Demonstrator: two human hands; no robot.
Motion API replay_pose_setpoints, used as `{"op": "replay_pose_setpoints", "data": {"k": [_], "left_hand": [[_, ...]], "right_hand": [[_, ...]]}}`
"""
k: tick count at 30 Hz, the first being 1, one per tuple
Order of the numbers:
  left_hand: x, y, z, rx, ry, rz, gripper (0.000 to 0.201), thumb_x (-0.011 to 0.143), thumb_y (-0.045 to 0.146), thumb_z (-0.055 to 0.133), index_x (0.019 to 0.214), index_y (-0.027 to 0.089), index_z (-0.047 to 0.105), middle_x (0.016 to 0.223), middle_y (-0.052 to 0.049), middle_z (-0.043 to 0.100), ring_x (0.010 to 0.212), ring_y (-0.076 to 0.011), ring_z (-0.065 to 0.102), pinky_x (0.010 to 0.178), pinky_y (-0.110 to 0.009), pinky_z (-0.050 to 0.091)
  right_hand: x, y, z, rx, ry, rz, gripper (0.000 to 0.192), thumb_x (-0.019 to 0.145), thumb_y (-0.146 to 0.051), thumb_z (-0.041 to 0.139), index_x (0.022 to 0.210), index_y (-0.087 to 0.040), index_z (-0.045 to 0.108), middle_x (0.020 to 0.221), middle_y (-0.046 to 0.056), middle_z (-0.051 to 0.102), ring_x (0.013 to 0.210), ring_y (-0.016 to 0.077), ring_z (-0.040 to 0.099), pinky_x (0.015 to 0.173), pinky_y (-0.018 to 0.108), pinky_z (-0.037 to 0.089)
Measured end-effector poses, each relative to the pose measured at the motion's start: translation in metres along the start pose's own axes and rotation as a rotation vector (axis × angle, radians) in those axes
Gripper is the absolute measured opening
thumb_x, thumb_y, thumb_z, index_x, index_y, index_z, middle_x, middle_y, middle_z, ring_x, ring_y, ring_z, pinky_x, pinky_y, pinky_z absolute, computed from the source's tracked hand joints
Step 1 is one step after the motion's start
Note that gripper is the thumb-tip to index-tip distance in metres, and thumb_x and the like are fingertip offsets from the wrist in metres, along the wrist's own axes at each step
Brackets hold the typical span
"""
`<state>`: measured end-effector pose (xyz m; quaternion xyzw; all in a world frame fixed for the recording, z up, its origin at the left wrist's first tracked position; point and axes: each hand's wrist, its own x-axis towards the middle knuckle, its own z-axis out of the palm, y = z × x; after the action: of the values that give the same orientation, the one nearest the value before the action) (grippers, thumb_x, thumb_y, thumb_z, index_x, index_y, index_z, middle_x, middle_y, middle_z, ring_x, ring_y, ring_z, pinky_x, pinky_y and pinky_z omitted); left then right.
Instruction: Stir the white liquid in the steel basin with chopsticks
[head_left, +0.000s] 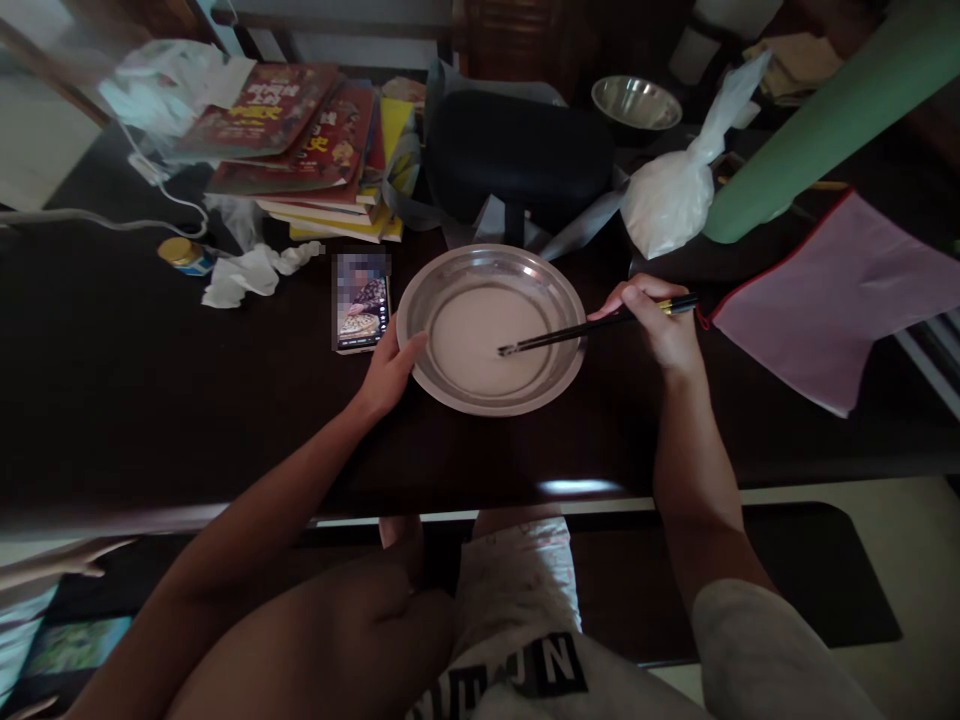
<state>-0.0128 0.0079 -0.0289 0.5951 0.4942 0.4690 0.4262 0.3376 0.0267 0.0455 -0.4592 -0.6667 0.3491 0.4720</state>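
A round steel bowl (pixel 491 402) stands on the dark table, with a pale, milky liquid (pixel 480 325) in its bottom. My left hand (pixel 390 370) grips the bowl's left rim, thumb over the edge and the other fingers hidden under the side. In my right hand (pixel 660 325) is a pair of black chopsticks (pixel 570 332) with gold bands near the top. They slant over the right rim, and their tips are at the liquid near the bowl's middle. Left of the bowl lies a phone (pixel 363 302) with a lit screen.
Behind the bowl are a black case (pixel 517 150), stacked books (pixel 300 130) and a tied bag of white powder (pixel 667 205). A small steel bowl (pixel 637 103) sits farther back. On the right are a green roll (pixel 817 130) and a pink cloth (pixel 832 300). A yellow-lidded jar (pixel 184 255) and crumpled tissue (pixel 244 277) lie left.
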Motion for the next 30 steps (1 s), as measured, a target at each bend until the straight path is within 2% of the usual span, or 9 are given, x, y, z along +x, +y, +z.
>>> {"op": "replay_pose_setpoints", "data": {"k": [5,7,10,12,15,17,21,26,30], "left_hand": [[-0.0009,0.0025,0.0016,-0.021,0.019,-0.04,0.053,0.087,0.056,0.061,0.126,0.02,0.061,0.124,-0.011,0.067,0.116,-0.0297,0.062,0.109,-0.05,0.049],[-0.0011,0.0036,0.0024,-0.036,0.024,-0.049,0.053,0.086,0.055,0.062,0.125,0.02,0.061,0.124,-0.011,0.068,0.115,-0.0302,0.063,0.108,-0.051,0.049],[-0.001,0.0038,0.0027,-0.024,0.014,-0.037,0.051,0.087,0.054,0.061,0.124,0.02,0.062,0.124,-0.012,0.067,0.116,-0.0309,0.062,0.108,-0.052,0.049],[-0.0008,0.0033,0.0025,-0.013,0.013,-0.029,0.05,0.087,0.053,0.06,0.124,0.019,0.061,0.125,-0.012,0.067,0.117,-0.0312,0.062,0.108,-0.052,0.049],[-0.0005,0.0025,0.0017,-0.005,0.018,-0.034,0.051,0.087,0.053,0.06,0.124,0.019,0.061,0.124,-0.012,0.067,0.117,-0.0308,0.062,0.108,-0.051,0.049],[-0.0006,0.0024,0.0014,-0.001,0.016,-0.035,0.051,0.088,0.054,0.06,0.125,0.019,0.06,0.122,-0.012,0.067,0.115,-0.0302,0.063,0.107,-0.05,0.05],[-0.0011,0.0027,0.0016,-0.015,0.009,-0.023,0.05,0.089,0.054,0.06,0.125,0.02,0.06,0.123,-0.011,0.067,0.114,-0.0299,0.063,0.106,-0.05,0.05],[-0.0013,0.0018,0.0017,-0.02,0.008,-0.013,0.05,0.089,0.053,0.06,0.128,0.022,0.059,0.122,-0.01,0.067,0.114,-0.0296,0.062,0.107,-0.05,0.049],[-0.0013,0.0023,0.0017,0.008,0.011,-0.014,0.049,0.089,0.052,0.059,0.127,0.021,0.06,0.122,-0.011,0.067,0.116,-0.0297,0.061,0.108,-0.05,0.049]], "right_hand": [[-0.0004,0.0007,0.0024,-0.004,-0.142,0.012,0.03,0.088,-0.056,0.066,0.079,-0.029,0.077,0.08,-0.001,0.079,0.084,0.0206,0.076,0.082,0.038,0.059],[-0.0003,0.0016,0.0016,-0.029,-0.083,-0.007,0.029,0.088,-0.055,0.066,0.08,-0.03,0.077,0.082,-0.001,0.08,0.085,0.0212,0.076,0.084,0.04,0.059],[-0.0005,0.0036,-0.0004,0.004,-0.003,-0.008,0.03,0.089,-0.055,0.065,0.074,-0.031,0.076,0.075,-0.001,0.077,0.077,0.0213,0.075,0.079,0.041,0.059],[-0.0007,0.0039,0.0,0.039,-0.046,0.008,0.032,0.089,-0.056,0.065,0.073,-0.03,0.075,0.071,-0.001,0.076,0.073,0.0211,0.075,0.076,0.041,0.059],[-0.0006,0.0018,0.0019,0.016,-0.14,0.016,0.031,0.088,-0.057,0.066,0.077,-0.03,0.077,0.075,-0.001,0.077,0.081,0.0215,0.076,0.079,0.04,0.06],[-0.0003,0.0003,0.0016,-0.016,-0.12,0.004,0.03,0.088,-0.056,0.066,0.079,-0.03,0.077,0.078,-0.001,0.078,0.085,0.0216,0.076,0.082,0.04,0.059],[-0.0003,0.0006,-0.0012,0.012,-0.024,-0.004,0.031,0.089,-0.055,0.065,0.074,-0.031,0.076,0.072,-0.001,0.077,0.074,0.0206,0.074,0.076,0.04,0.059],[-0.0005,0.0002,0.0021,-0.007,-0.132,0.009,0.029,0.088,-0.055,0.066,0.079,-0.031,0.077,0.078,-0.001,0.078,0.083,0.0216,0.075,0.08,0.039,0.06],[-0.0004,0.0005,0.0004,-0.027,-0.027,-0.005,0.03,0.089,-0.054,0.065,0.076,-0.03,0.076,0.077,-0.001,0.077,0.081,0.0216,0.075,0.081,0.04,0.059]]}}
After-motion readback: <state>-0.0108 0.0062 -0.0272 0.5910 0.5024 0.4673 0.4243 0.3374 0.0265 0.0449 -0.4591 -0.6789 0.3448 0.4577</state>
